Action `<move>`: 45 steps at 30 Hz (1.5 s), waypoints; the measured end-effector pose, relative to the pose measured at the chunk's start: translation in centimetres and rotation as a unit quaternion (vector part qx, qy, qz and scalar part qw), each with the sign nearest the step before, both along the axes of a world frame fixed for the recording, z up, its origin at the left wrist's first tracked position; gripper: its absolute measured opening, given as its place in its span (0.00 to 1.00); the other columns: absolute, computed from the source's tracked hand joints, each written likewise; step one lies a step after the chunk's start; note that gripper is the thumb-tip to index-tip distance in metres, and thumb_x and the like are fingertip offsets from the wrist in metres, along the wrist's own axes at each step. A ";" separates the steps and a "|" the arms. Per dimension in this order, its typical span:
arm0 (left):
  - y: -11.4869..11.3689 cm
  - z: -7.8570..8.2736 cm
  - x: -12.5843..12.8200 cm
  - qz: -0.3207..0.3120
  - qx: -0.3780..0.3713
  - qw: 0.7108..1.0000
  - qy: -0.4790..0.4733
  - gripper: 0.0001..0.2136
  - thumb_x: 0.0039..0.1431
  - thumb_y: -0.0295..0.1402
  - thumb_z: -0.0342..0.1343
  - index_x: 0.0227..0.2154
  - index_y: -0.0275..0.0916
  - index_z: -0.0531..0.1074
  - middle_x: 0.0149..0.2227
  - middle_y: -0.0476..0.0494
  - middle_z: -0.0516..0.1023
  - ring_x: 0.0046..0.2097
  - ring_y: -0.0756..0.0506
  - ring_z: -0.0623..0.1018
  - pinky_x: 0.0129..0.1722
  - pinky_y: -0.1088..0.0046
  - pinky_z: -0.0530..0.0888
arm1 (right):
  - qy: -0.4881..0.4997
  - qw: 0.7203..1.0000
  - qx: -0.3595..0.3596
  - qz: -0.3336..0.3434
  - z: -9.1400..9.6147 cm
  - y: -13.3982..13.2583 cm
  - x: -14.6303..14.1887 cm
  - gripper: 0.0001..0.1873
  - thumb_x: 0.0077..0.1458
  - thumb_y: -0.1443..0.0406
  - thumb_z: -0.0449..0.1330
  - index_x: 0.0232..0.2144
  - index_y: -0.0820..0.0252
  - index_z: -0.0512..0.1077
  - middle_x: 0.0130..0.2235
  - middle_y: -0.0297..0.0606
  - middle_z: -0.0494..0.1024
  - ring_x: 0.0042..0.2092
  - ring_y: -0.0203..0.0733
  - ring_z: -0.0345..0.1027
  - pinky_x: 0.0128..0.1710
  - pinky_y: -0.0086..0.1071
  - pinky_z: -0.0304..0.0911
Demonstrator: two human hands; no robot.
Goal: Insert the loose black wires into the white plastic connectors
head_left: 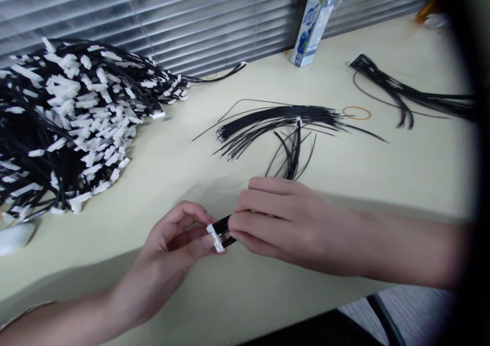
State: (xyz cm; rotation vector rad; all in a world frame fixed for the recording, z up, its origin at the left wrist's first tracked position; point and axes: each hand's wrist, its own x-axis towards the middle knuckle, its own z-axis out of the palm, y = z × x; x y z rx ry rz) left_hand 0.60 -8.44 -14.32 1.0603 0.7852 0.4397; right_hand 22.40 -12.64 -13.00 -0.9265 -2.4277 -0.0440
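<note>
My left hand [179, 244] pinches a white plastic connector [216, 239] between thumb and fingers, low over the table. Black wires [221, 225] run from that connector into my right hand [279, 218], whose fingers close round them just beside it. The fingers hide most of these wires. Just past my right hand, a smaller bunch of black wires with a white connector [298, 121] lies with its lower end behind the knuckles. Beyond it rests a loose bundle of black wires [275, 119] with bright metal tips.
A large heap of black wires with white connectors [95, 116] fills the left. A rubber band [357, 113] lies near the loose bundle. Another black wire harness [401, 88] is at the right. A drink carton [314, 27] stands by the blinds [199, 24]. A white rounded object [16, 238] sits at left.
</note>
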 end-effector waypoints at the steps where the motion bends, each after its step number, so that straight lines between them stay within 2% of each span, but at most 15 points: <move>1: 0.0 0.0 0.0 -0.001 0.001 1.000 0.000 0.07 0.57 0.26 0.57 0.37 0.42 0.68 0.36 0.50 0.72 0.38 0.52 0.74 0.38 0.82 0.71 | -0.003 1.000 0.001 0.002 0.0 0.0 0.0 0.12 0.58 0.73 0.51 0.26 0.67 0.72 0.29 0.39 0.70 0.32 0.36 0.57 0.35 0.31 0.60; 8: 0.0 -0.3 -0.2 -0.005 0.019 1.000 0.009 0.06 0.57 0.26 0.58 0.35 0.42 0.68 0.34 0.52 0.73 0.37 0.54 0.74 0.37 0.84 0.70 | 0.003 1.000 0.014 0.012 -0.5 0.1 -0.2 0.13 0.60 0.73 0.49 0.29 0.67 0.73 0.30 0.39 0.70 0.31 0.37 0.54 0.33 0.31 0.57; 14: 0.0 -0.5 -0.3 0.004 0.025 1.000 0.017 0.06 0.55 0.27 0.60 0.34 0.42 0.68 0.29 0.53 0.74 0.33 0.55 0.73 0.33 0.85 0.68 | 0.021 0.998 0.044 0.031 -1.0 0.2 -0.4 0.15 0.59 0.74 0.48 0.31 0.69 0.75 0.29 0.40 0.71 0.31 0.37 0.56 0.31 0.31 0.57; 16: 0.0 -0.4 -0.3 0.002 0.021 1.000 0.009 0.06 0.55 0.28 0.60 0.34 0.42 0.68 0.30 0.53 0.74 0.33 0.55 0.73 0.33 0.85 0.68 | 0.040 0.998 0.030 0.031 -1.1 0.3 -0.6 0.13 0.59 0.72 0.50 0.29 0.68 0.74 0.29 0.39 0.71 0.31 0.37 0.58 0.32 0.31 0.59; 19: 0.0 -0.2 -0.2 -0.010 0.014 1.000 0.005 0.06 0.56 0.27 0.59 0.35 0.42 0.68 0.31 0.52 0.74 0.35 0.54 0.74 0.35 0.84 0.69 | 0.100 0.994 -0.028 0.020 -1.1 0.7 -0.7 0.14 0.59 0.68 0.52 0.25 0.67 0.73 0.26 0.38 0.70 0.29 0.35 0.59 0.32 0.29 0.59; 22: 0.0 -0.1 -0.1 -0.015 0.007 1.000 0.012 0.06 0.56 0.27 0.59 0.35 0.42 0.68 0.31 0.52 0.73 0.35 0.54 0.74 0.36 0.83 0.70 | 0.129 0.990 -0.039 -0.031 -1.2 1.8 0.3 0.17 0.59 0.68 0.50 0.22 0.66 0.71 0.23 0.37 0.68 0.28 0.34 0.60 0.29 0.29 0.59; 26: 0.1 0.1 -0.2 -0.021 -0.005 1.000 0.015 0.06 0.56 0.27 0.59 0.35 0.42 0.68 0.31 0.53 0.74 0.36 0.54 0.74 0.37 0.83 0.70 | 0.026 0.987 -0.002 -0.161 -2.3 4.2 3.5 0.14 0.60 0.67 0.50 0.32 0.67 0.74 0.34 0.42 0.74 0.39 0.42 0.67 0.39 0.35 0.62; 28: 0.1 0.1 -0.2 -0.022 -0.012 1.000 0.015 0.06 0.56 0.27 0.59 0.35 0.42 0.69 0.31 0.52 0.74 0.36 0.54 0.74 0.37 0.83 0.70 | -0.030 0.978 -0.023 -0.205 -2.9 5.3 5.0 0.13 0.61 0.68 0.49 0.38 0.64 0.74 0.39 0.42 0.75 0.44 0.44 0.67 0.44 0.37 0.62; 30: 0.1 0.0 -0.3 -0.025 -0.016 0.999 0.014 0.06 0.56 0.28 0.59 0.35 0.42 0.69 0.31 0.52 0.74 0.35 0.53 0.74 0.36 0.83 0.70 | -0.056 0.972 -0.053 -0.220 -3.2 5.9 6.1 0.14 0.62 0.67 0.49 0.41 0.61 0.73 0.42 0.40 0.75 0.45 0.44 0.67 0.45 0.36 0.62; 34: 0.1 -0.1 -0.4 -0.030 -0.011 0.999 0.012 0.07 0.55 0.27 0.60 0.35 0.42 0.69 0.31 0.52 0.74 0.36 0.53 0.74 0.36 0.82 0.69 | -0.063 0.974 -0.063 -0.207 -3.4 6.3 6.7 0.13 0.62 0.67 0.49 0.41 0.59 0.73 0.43 0.38 0.74 0.46 0.43 0.67 0.44 0.34 0.62; 38: 0.1 0.0 -0.4 -0.032 -0.015 0.999 0.011 0.07 0.55 0.27 0.59 0.35 0.42 0.69 0.31 0.52 0.74 0.35 0.53 0.74 0.36 0.83 0.69 | -0.074 0.980 -0.042 -0.180 -3.4 6.5 6.8 0.10 0.62 0.67 0.50 0.37 0.61 0.71 0.41 0.39 0.72 0.42 0.40 0.65 0.40 0.32 0.61; 41: 0.1 0.2 -0.3 -0.029 -0.018 0.999 0.013 0.06 0.55 0.27 0.60 0.34 0.41 0.69 0.31 0.52 0.73 0.35 0.54 0.74 0.35 0.83 0.69 | -0.165 0.979 0.001 -0.120 -2.9 6.8 7.0 0.12 0.64 0.69 0.46 0.38 0.63 0.69 0.41 0.42 0.72 0.44 0.43 0.63 0.42 0.35 0.59; 45: 0.1 0.2 -0.2 -0.030 -0.017 0.999 0.016 0.06 0.55 0.27 0.60 0.34 0.41 0.69 0.31 0.51 0.74 0.35 0.53 0.74 0.36 0.82 0.69 | -0.273 0.958 0.052 -0.067 -2.3 7.2 7.1 0.15 0.64 0.72 0.41 0.40 0.63 0.67 0.42 0.43 0.71 0.46 0.44 0.62 0.44 0.37 0.57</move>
